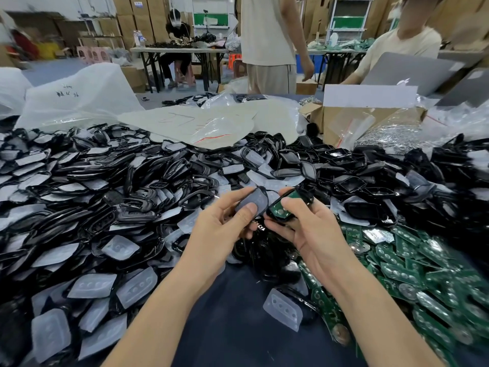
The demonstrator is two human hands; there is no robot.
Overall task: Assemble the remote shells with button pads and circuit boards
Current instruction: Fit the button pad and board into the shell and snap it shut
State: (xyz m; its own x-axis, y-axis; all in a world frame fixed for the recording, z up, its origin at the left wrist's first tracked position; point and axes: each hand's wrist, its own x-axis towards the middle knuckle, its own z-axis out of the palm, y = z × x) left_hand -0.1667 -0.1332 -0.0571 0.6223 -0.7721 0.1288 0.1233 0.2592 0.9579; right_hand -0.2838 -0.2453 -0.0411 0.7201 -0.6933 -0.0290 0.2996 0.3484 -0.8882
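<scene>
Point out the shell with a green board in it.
The shell gripped by the right hand: a green board sits inside it. The left hand's has only a pad.

The room was bright and evenly lit, the light diffuse, so shadows among the black shells (105,181) were soft and shallow. Their glossy rims caught small white glints, and the plastic bags (79,99) glared pale. The wide lens bowed the edges (the cartons (137,11) leaned). The background and upper corners were blurred; the centre was sharp.
</scene>
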